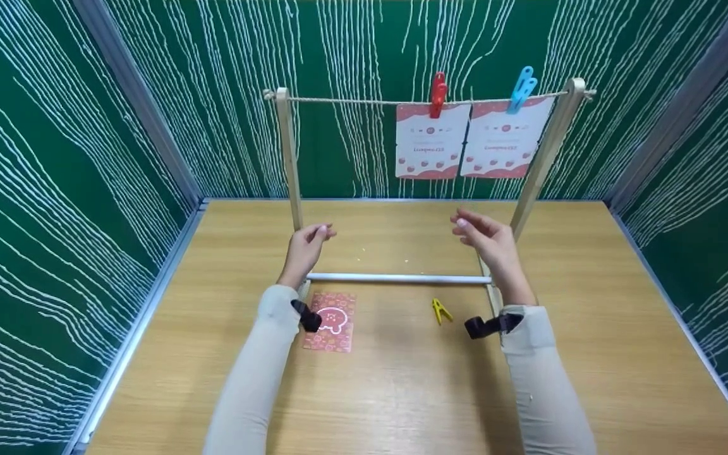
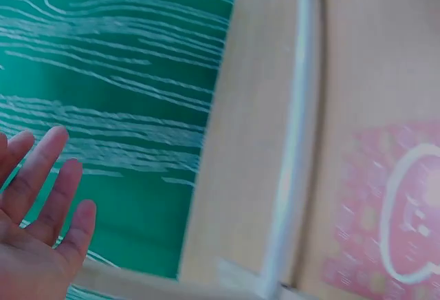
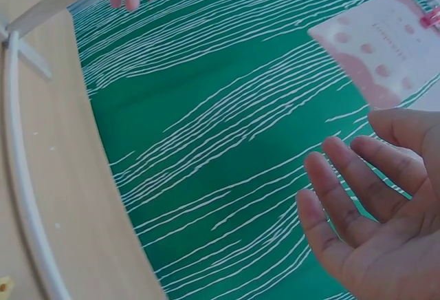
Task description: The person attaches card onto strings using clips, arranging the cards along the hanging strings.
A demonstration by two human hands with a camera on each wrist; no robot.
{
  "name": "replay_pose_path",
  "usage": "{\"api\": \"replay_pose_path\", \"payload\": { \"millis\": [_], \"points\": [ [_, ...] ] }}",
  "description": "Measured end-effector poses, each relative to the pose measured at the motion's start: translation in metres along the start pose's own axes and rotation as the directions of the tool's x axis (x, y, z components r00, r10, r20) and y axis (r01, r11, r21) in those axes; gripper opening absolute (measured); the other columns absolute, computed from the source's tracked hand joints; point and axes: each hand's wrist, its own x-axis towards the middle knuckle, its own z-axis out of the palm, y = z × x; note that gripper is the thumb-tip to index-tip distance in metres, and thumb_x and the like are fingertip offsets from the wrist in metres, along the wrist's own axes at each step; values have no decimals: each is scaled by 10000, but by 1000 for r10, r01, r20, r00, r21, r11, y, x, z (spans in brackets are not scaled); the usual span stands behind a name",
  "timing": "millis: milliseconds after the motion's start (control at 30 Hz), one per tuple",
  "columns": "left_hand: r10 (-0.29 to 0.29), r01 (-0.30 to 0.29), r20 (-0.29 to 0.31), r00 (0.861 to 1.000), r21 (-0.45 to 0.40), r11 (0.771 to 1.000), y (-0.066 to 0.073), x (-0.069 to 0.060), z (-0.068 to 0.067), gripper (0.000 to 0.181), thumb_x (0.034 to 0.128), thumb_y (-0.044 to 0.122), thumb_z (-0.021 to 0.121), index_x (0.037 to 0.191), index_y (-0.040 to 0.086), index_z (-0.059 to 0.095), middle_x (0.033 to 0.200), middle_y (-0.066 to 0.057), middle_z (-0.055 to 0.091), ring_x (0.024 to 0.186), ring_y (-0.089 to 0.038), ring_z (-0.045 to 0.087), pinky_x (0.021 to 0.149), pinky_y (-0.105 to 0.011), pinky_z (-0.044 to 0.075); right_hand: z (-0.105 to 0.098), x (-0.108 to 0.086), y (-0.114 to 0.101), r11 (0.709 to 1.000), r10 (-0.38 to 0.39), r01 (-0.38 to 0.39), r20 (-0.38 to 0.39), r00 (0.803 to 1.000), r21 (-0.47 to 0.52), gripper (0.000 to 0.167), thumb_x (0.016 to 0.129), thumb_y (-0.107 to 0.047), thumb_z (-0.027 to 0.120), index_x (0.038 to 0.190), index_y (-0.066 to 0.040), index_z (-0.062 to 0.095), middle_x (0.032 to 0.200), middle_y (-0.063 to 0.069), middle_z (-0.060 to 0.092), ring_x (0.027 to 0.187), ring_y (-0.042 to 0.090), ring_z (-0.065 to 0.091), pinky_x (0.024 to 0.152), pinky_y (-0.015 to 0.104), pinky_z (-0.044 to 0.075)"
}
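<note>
Two strawberry-print cards hang from a string (image 1: 351,102). A red clothespin (image 1: 438,95) pinches the left card (image 1: 430,142); a blue clothespin (image 1: 521,91) pinches the right card (image 1: 503,139). My left hand (image 1: 308,249) is raised beside the left post, fingers loosely bent and holding nothing. Below the hanging cards, my right hand (image 1: 490,243) is in the air near the right post, also holding nothing, its fingers spread in the right wrist view. On the table lie a pink card with a bear outline (image 1: 330,322), partly behind the left wrist camera, and a yellow clothespin (image 1: 441,311).
A wooden frame with a left post (image 1: 289,158) and right post (image 1: 547,158) carries the string. A white crossbar (image 1: 399,278) joins its base. Green walls (image 1: 339,38) with white string-like lines surround the table (image 1: 389,392). Small white bits lie behind the crossbar.
</note>
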Motion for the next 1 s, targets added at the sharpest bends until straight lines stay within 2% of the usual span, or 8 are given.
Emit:
{"api": "replay_pose_path", "payload": {
  "millis": [133, 300, 433, 600, 767, 900, 1000],
  "points": [
    [-45, 45, 2, 999, 30, 999, -22, -8, -4, 305, 1012, 196, 482, 1202, 5, 625, 1112, -164, 693, 1093, -288, 626, 1020, -386, 454, 1, -4, 16, 999, 31, -31, 13, 999, -7, 551, 949, -347, 591, 1384, -30, 470, 1345, 169, 555, 1025, 51, 611, 950, 238, 484],
    [-30, 30, 10, 999, 67, 997, -41, -19, -6, 300, 1005, 187, 501, 1179, -16, 638, 1068, -175, 700, 1060, -299, 625, 977, -396, 478, 3, -9, 34, 998, 57, -56, 22, 998, -14, 530, 962, -302, 583, 1383, -1, 468, 1355, 224, 536, 1007, 51, 612, 967, 288, 490],
    [-33, 32, 6, 999, 65, 997, -55, -25, -7, 280, 989, 158, 531, 1147, -45, 643, 1055, -222, 689, 1040, -315, 633, 956, -396, 491, 4, -13, 48, 992, 125, -125, 23, 992, -19, 523, 965, -303, 576, 1395, -28, 461, 1370, 198, 526, 1031, 63, 603, 987, 301, 478],
    [-56, 57, -14, 998, 150, 987, -71, -31, -10, 247, 968, 158, 569, 1094, -30, 669, 1029, -201, 685, 971, -266, 638, 894, -358, 514, 6, -19, 65, 981, 191, -190, 22, 981, -38, 515, 967, -316, 570, 1399, -58, 459, 1382, 176, 520, 1050, 68, 593, 991, 291, 472],
    [-73, 79, -36, 997, 211, 974, -85, -37, -11, 221, 939, 132, 607, 1062, -37, 678, 967, -151, 678, 893, -218, 603, 793, -306, 506, 9, -25, 83, 979, 204, -204, 2, 979, -21, 493, 966, -254, 580, 1373, 3, 474, 1365, 224, 526, 995, 46, 613, 949, 253, 493],
    [-80, 90, -51, 995, 239, 967, -96, -41, -10, 194, 922, 102, 621, 1025, -50, 684, 914, -161, 680, 848, -222, 606, 752, -294, 504, 12, -28, 97, 971, 238, -238, -21, 971, -17, 499, 951, -263, 606, 1349, 17, 500, 1351, 208, 541, 991, 64, 610, 1009, 344, 466],
    [-107, 120, -64, 992, 248, 961, -101, -43, -10, 198, 918, 112, 629, 1035, -36, 688, 913, -149, 683, 845, -219, 612, 768, -312, 512, 13, -31, 106, 965, 262, -263, -34, 965, -20, 499, 948, -278, 611, 1345, 7, 509, 1336, 196, 550, 1046, 141, 609, 1040, 416, 439]
  ]
}}
